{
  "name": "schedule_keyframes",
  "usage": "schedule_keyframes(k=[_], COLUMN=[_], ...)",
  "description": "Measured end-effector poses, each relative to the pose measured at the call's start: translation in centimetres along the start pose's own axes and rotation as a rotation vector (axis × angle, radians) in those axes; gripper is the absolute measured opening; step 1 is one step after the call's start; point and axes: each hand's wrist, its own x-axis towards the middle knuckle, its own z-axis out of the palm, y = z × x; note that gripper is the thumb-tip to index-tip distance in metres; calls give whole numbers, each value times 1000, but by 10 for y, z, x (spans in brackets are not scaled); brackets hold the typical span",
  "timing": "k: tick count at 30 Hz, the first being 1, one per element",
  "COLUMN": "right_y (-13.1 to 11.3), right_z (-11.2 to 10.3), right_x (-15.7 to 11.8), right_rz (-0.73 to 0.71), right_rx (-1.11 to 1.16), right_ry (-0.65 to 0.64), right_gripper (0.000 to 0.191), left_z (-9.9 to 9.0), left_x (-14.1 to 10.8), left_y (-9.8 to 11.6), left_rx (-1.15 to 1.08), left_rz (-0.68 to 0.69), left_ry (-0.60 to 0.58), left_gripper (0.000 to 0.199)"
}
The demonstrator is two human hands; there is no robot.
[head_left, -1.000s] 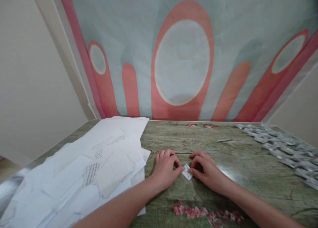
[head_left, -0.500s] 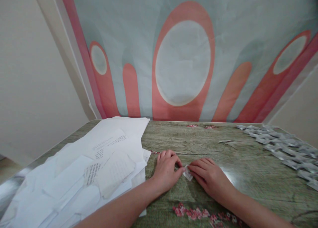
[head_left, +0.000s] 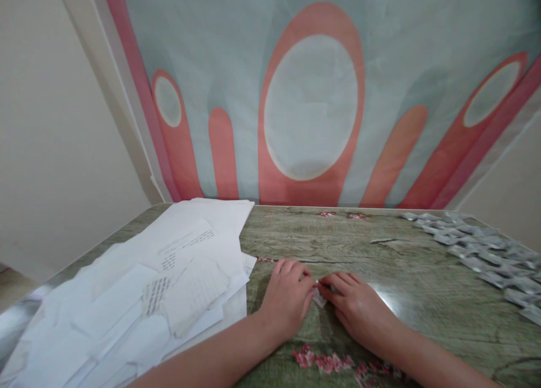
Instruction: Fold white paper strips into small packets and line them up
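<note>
A room, perhaps in a home
A patterned backdrop (head_left: 393,38) rises behind the far edge of a flower-printed desk (head_left: 296,230); a plain pale wall (head_left: 63,123) flanks its left edge.

Soft, rather dim light, with white glare on the table (head_left: 296,236) at lower right and a sheen at the far lower left. Faint shadow pools below the hands (head_left: 287,300). The paper (head_left: 319,299) between them is blurred; print on the sheets (head_left: 118,309) is illegible. Wide-angle stretching slants the edges.

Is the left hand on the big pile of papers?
No, the left hand is at the small white paper, right of the pile.
</note>
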Motion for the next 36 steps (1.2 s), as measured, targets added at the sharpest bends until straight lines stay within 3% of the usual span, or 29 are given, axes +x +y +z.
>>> schedule_keyframes(k=[4, 8, 14, 23, 36], right_y=[2, 1, 5, 7, 8], right_z=[1, -3, -11, -15, -15], right_x=[1, 1, 2, 3, 1], right_rz=[-9, -18, -15, -13, -26], right_rx=[-3, 23, 95, 111, 126], right_ry=[-6, -24, -66, -107, -119], right_gripper=[27, 26, 39, 40, 47], left_z=[1, 2, 0, -5, -3], left_x=[-3, -5, -5, -3, -9], left_y=[6, 10, 15, 19, 17], left_rx=[116, 183, 228, 204, 213], left_rz=[140, 181, 182, 193, 124], left_ry=[-9, -52, -114, -201, -193], left_gripper=[8, 9, 12, 14, 20])
